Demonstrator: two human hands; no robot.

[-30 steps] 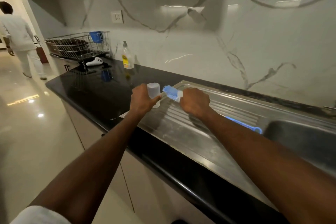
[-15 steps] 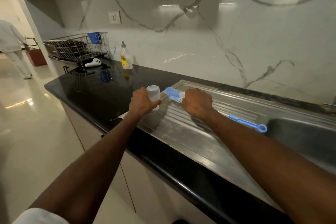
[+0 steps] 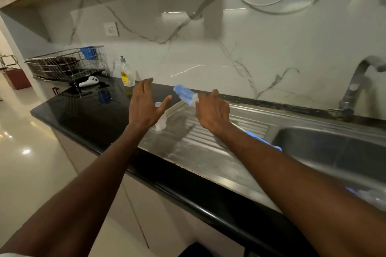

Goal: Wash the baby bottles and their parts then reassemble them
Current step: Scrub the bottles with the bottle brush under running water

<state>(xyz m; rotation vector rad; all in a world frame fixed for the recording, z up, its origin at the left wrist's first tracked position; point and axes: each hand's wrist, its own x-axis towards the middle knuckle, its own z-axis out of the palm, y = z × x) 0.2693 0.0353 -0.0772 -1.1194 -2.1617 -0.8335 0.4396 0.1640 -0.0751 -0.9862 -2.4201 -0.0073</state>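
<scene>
Brush handle [image 3: 263, 141] behind right forearm.

Home kitchen: steel sink [image 3: 325, 148], tap [image 3: 355, 83], dish rack [image 3: 64, 64].

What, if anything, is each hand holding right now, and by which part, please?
The right hand holds the blue bottle brush on its handle, just below the bristles. The left hand is open, holding nothing.

Items counted on the worktop: one translucent plastic bottle part [image 3: 160, 120] on the steel drainboard; one blue-bristled bottle brush with a blue handle [image 3: 184, 95]; one clear dish-soap bottle with a yellow label [image 3: 126, 73]; one wire dish rack [image 3: 66, 64] carrying one blue plastic cup [image 3: 88, 52]; one white handheld controller [image 3: 88, 82]; one steel tap [image 3: 358, 81]. Two bare hands in view: left [image 3: 144, 104], right [image 3: 213, 110].
</scene>
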